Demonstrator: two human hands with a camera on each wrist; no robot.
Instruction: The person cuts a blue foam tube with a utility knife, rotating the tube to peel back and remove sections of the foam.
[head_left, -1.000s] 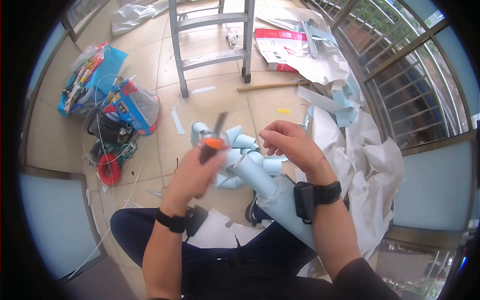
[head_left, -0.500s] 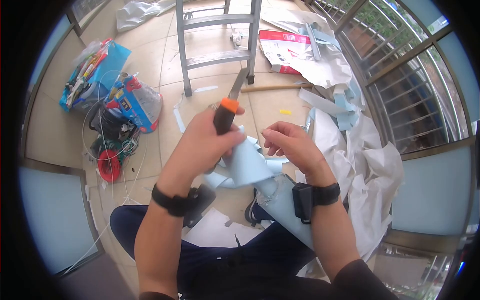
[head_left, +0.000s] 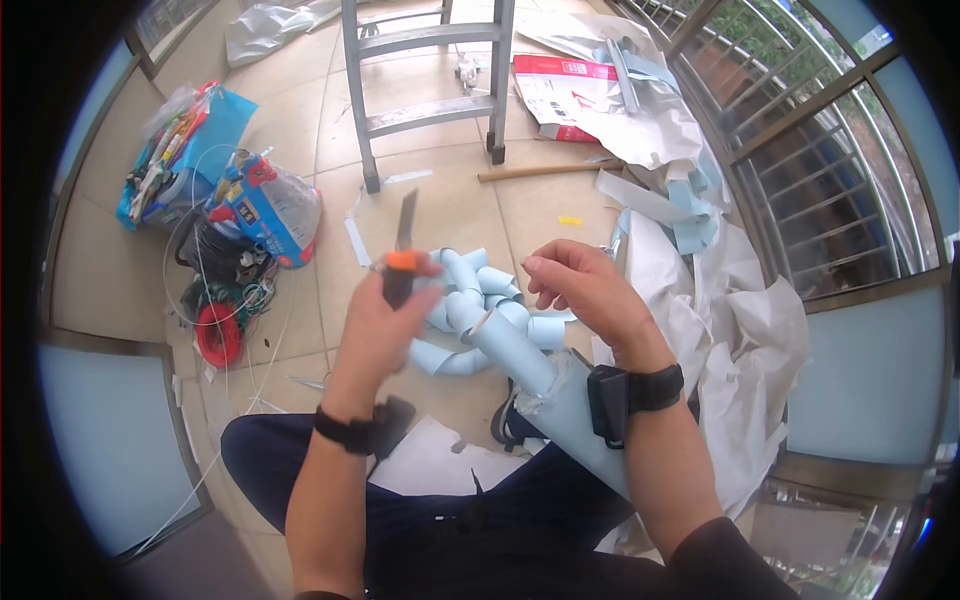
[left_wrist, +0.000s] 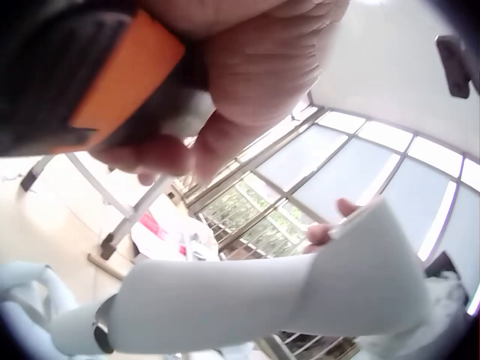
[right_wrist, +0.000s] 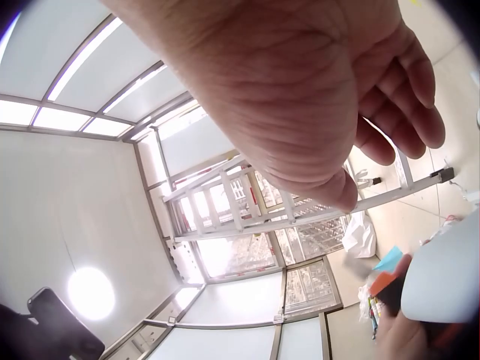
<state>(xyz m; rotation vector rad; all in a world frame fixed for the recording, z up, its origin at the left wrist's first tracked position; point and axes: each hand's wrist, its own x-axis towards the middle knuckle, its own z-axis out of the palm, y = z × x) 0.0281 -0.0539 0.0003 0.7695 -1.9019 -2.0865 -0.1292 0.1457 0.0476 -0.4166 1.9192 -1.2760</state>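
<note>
In my left hand I grip a utility knife with a black handle, an orange collar and its blade out, pointing away from me. Its orange part shows close up in the left wrist view. My right hand hangs with fingers loosely bent beside a light blue roll and holds nothing; in the right wrist view its fingers are relaxed. The roll slants across my lap under the right forearm, with torn clear wrap around its middle. Curled blue strips lie at its far end.
A stepladder stands ahead. Bags of tools and a red coil are at the left, with scissors nearby. Crumpled white sheeting covers the right side below the railing. A wooden stick lies ahead.
The left hand with the knife went forward over the roll's far end, where a blue piece lifted, then drew back to the left. The right hand stayed put.
</note>
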